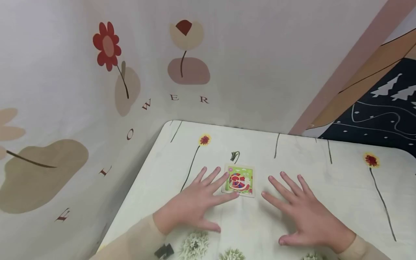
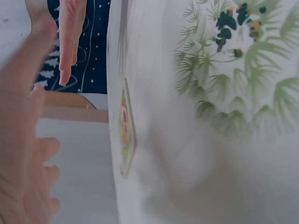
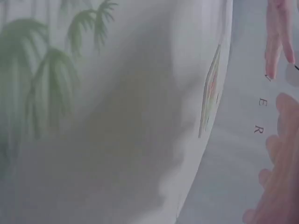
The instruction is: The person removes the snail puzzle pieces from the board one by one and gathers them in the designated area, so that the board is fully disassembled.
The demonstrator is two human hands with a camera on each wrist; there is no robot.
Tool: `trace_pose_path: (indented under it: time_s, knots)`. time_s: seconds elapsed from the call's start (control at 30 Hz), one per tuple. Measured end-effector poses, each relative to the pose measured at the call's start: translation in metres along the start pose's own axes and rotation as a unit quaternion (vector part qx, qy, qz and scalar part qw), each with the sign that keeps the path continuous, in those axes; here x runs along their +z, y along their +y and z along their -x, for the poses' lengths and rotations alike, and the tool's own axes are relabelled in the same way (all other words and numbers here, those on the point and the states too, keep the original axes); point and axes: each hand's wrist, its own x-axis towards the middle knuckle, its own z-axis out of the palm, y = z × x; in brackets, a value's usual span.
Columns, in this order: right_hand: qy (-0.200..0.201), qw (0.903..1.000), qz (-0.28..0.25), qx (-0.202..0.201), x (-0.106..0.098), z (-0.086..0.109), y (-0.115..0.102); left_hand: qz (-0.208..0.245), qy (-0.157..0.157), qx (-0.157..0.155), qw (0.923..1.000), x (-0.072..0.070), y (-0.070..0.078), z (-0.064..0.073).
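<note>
Square pale-rimmed wood-look board point(image 1: 240, 180) with red-and-green picture, flat on white flower-printed table point(image 1: 302, 155), between left hand point(image 1: 197, 202) and right hand point(image 1: 303, 215). Fingers of both spread straight, gripping nothing; left ones overlapping board's left edge in head view, probably raised above. Thin, so best pinched by opposite rim edges, kept level. No container visible.

Possibly a home corner: flower-printed backdrop point(image 1: 253, 79) behind a table point(image 1: 344, 187) with a flower-patterned top.
</note>
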Motion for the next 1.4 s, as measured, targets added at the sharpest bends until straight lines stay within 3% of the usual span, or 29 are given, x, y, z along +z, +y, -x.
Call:
trace_pose_path:
  time_s: [0.1,0.23,0.4,0.57,0.6,0.67,0.8,0.93,1.07,1.2,1.4]
  knots:
    - [0.018,0.9967,-0.059,0.053,0.002,-0.004,-0.002,0.043,0.049,-0.021,0.9977,0.009,-0.008,-0.006]
    - [0.07,0.9807,-0.143,0.113,0.009,-0.021,-0.004,0.124,0.12,-0.087,0.9811,0.028,-0.017,-0.011]
    - [0.13,0.9549,-0.204,0.172,0.029,-0.048,0.0,0.206,0.141,-0.197,0.9483,0.051,-0.019,-0.013]
    - [0.141,0.921,-0.263,0.25,0.051,-0.077,0.003,0.276,0.166,-0.287,0.902,0.061,-0.018,-0.027]
    - [0.14,0.9157,-0.272,0.261,0.056,-0.083,0.004,0.283,0.174,-0.298,0.8952,0.062,-0.018,-0.031]
    - [0.137,0.9091,-0.283,0.273,0.066,-0.095,0.003,0.282,0.18,-0.313,0.889,0.064,-0.018,-0.037]
    - [0.128,0.9064,-0.287,0.282,0.083,-0.118,-0.003,0.251,0.172,-0.33,0.8935,0.072,-0.018,-0.042]
    - [0.134,0.9185,-0.249,0.276,0.089,-0.135,-0.01,0.214,0.161,-0.34,0.9014,0.078,-0.015,-0.043]
    - [0.122,0.9275,-0.211,0.283,0.092,-0.142,-0.014,0.17,0.161,-0.338,0.9116,0.085,-0.01,-0.046]
    - [0.107,0.927,-0.195,0.302,0.094,-0.143,-0.015,0.144,0.16,-0.329,0.9196,0.089,-0.009,-0.046]
    - [0.103,0.9279,-0.185,0.307,0.095,-0.15,-0.015,0.126,0.171,-0.323,0.922,0.092,-0.014,-0.044]
